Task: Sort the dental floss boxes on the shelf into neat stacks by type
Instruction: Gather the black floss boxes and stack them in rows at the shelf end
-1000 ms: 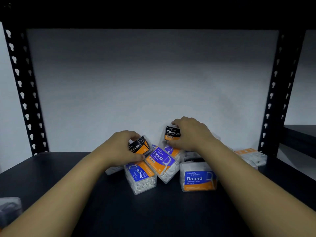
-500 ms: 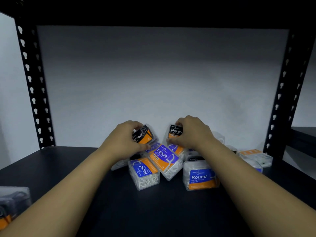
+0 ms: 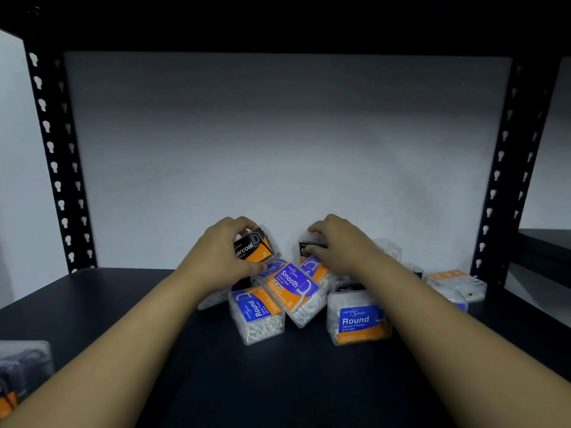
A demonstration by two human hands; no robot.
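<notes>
Pulling both Charcoal boxes out of the mixed pile, centre frame. Left hand [image 3: 221, 257] grasps one Charcoal box [image 3: 255, 247]; right hand [image 3: 336, 245] curls round the second Charcoal box [image 3: 306, 250] (label mostly hidden). Next: carry them clear and stack together on bare shelf [image 3: 92, 291]. Versus a second ago, the left box is lifted higher off the Smooth box [image 3: 293, 285].

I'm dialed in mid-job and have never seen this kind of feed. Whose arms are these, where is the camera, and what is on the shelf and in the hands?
No machine here: a person's two bare arms, filmed by one camera worn on their head, looking forward and down. The dark shelf holds a jumble of clear dental floss boxes. The left hand grips a black Charcoal box, lifted and tilted. The right hand holds a second Charcoal box, mostly hidden. In front lie a Smooth box and two Round boxes.
</notes>
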